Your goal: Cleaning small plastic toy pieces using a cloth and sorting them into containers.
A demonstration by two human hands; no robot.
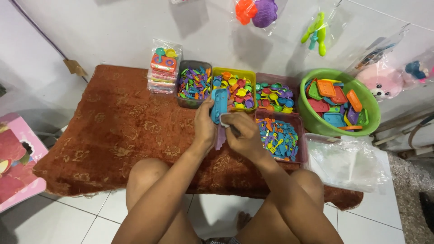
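Note:
My left hand [204, 128] holds a blue plastic toy tray [219, 104] upright over the rust-coloured rug [113, 135]. My right hand [244, 135] pinches a small white piece [224, 120] against the tray's lower end. A strip of purple plastic [220, 138] hangs between the two hands. Both hands sit just in front of the yellow tub [235, 72] of small coloured toy parts.
Behind the hands stand a grey tub [194, 64], a pink tub [275, 77] and a second pink tub [300, 144] of small toy pieces. A green basin [312, 122] holds larger trays. A stack of packed toy sets [162, 68], a pile of clear bags [348, 162] and hanging toy packets [257, 11] surround them.

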